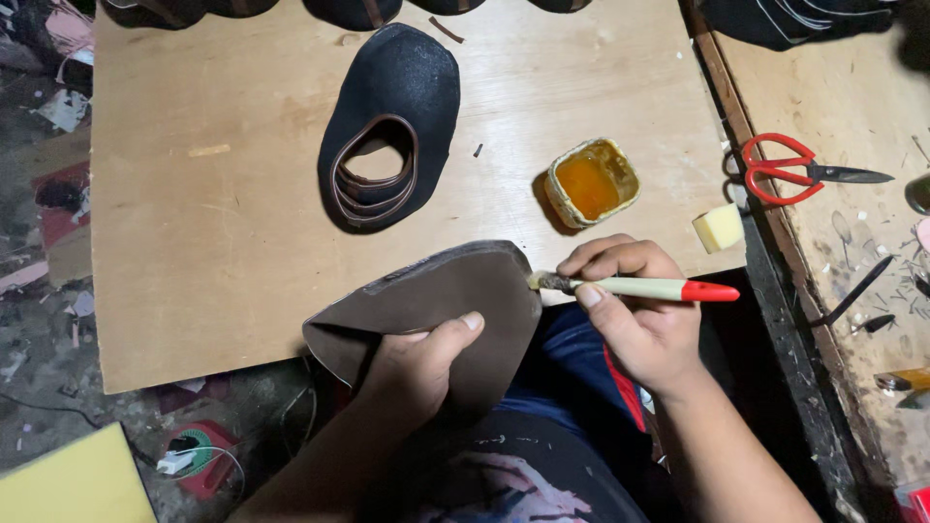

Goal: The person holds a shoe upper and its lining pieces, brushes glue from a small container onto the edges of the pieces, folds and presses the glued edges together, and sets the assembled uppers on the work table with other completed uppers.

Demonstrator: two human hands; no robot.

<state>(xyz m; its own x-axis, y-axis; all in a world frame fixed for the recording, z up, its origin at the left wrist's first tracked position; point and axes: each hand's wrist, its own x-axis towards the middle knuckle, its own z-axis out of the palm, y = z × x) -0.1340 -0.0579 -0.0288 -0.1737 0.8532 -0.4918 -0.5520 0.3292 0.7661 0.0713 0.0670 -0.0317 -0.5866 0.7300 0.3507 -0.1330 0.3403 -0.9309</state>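
My left hand (418, 363) grips a brown leather shoe upper piece (455, 291), holding it inner side up over my lap at the board's near edge. My right hand (635, 310) holds a small brush (639, 288) with a pale handle and red end, its bristles touching the right edge of the brown piece. A small square tin of amber glue (592, 181) sits on the wooden board (213, 232) just beyond the brush.
A stack of black shoe uppers (392, 121) lies on the board's middle. More dark pieces line the far edge. A yellow sponge block (718, 229) sits at the board's right edge. Red-handled scissors (790, 170) lie on the neighbouring bench. Scraps litter the floor at left.
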